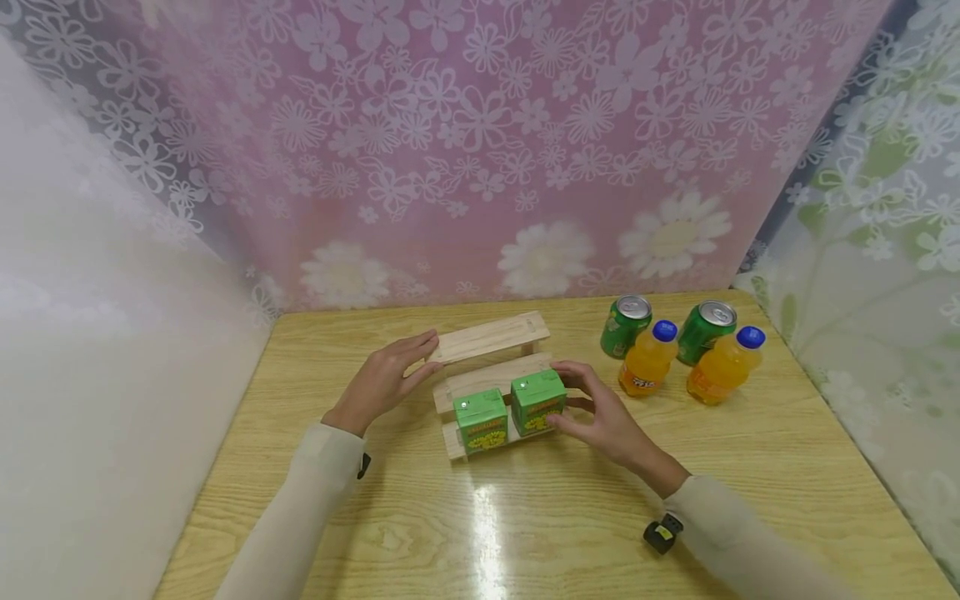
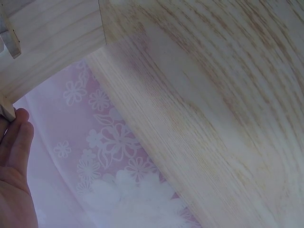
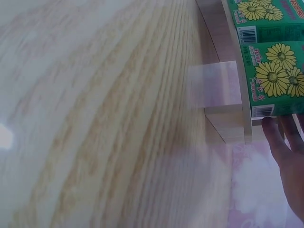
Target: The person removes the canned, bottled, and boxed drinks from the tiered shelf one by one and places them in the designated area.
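Observation:
A small stepped wooden rack stands on the table. Two green drink cartons with yellow flowers, the left carton and the right carton, sit side by side on its lowest step. My left hand touches the left end of the top board; its fingers reach the board's corner in the left wrist view. My right hand grips the right carton around its right side, thumb by the front corner and index finger at the back top corner. Its fingers appear beside the carton's end in the right wrist view.
Right of the rack stand two green cans, one behind an orange drink bottle with a blue cap, the other can behind a second orange bottle. A floral curtain hangs behind the wooden table.

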Available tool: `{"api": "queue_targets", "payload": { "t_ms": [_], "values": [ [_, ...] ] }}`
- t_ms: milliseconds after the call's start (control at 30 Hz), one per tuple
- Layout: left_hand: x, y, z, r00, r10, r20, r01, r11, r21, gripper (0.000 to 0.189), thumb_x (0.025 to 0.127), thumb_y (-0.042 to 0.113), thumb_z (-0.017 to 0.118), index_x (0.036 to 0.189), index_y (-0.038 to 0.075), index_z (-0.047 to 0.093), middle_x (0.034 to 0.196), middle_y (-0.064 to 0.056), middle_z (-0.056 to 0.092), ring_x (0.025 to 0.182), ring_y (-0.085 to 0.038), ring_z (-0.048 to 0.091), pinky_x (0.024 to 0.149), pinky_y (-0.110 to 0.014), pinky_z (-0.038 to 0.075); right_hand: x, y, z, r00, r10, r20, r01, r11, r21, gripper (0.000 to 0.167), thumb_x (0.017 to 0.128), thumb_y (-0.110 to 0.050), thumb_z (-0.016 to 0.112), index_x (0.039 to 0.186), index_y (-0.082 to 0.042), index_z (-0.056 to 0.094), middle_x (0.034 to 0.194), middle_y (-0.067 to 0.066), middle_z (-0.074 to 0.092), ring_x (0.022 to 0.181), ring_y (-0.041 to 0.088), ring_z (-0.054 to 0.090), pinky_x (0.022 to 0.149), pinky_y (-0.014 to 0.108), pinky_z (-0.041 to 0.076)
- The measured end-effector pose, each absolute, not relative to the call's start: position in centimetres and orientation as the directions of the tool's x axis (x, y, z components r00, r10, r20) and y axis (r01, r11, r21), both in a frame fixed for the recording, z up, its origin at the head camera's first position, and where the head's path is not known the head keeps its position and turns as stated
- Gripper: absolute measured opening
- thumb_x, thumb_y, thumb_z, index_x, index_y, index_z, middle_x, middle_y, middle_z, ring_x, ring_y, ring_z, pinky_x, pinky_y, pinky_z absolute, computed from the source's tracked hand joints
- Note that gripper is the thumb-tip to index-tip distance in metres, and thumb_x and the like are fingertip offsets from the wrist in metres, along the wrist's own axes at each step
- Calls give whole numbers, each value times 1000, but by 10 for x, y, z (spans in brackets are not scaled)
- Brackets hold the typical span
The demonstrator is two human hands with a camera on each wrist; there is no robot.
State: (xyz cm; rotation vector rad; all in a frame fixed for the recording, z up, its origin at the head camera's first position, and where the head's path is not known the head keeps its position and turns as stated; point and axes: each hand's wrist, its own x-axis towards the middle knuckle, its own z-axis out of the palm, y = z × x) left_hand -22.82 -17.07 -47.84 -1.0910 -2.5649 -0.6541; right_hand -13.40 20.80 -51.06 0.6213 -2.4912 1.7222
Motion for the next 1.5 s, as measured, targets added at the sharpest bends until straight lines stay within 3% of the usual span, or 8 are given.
{"api": "queue_targets", "payload": {
  "t_ms": [433,833,1200,1500],
  "values": [
    [-229,-172,-481,-665,606,435,740,614,276,53,104,24,77,151,2,64,158,-17,61,138,-37,67,113,-52,58,-136,205,-512,-919,-263,295,-369,309,-876,69,95,3,82,155,-9,49,150,17,59,129,0,58,100,22,61],
    [-229,-172,-482,-680,606,412,729,622,286,53,106,26,75,152,3,63,159,-15,60,139,-36,66,115,-51,57,-125,224,-509,-924,-244,296,-367,340,-866,69,96,3,81,155,-10,47,153,17,56,129,-7,55,101,16,57],
    [-230,-173,-482,-658,611,440,746,605,277,56,101,20,80,151,2,63,157,-18,61,138,-38,67,113,-52,58,-111,258,-507,-921,-181,345,-390,403,-828,69,96,8,79,155,-5,47,143,-19,55,126,-9,57,98,11,57],
    [-229,-172,-481,-662,609,438,745,602,288,55,102,20,80,151,2,64,157,-18,61,138,-38,66,114,-52,58,-99,280,-503,-913,-149,379,-406,406,-819,72,93,17,76,155,1,44,145,-28,52,125,-10,57,97,7,55]
  ]
}}
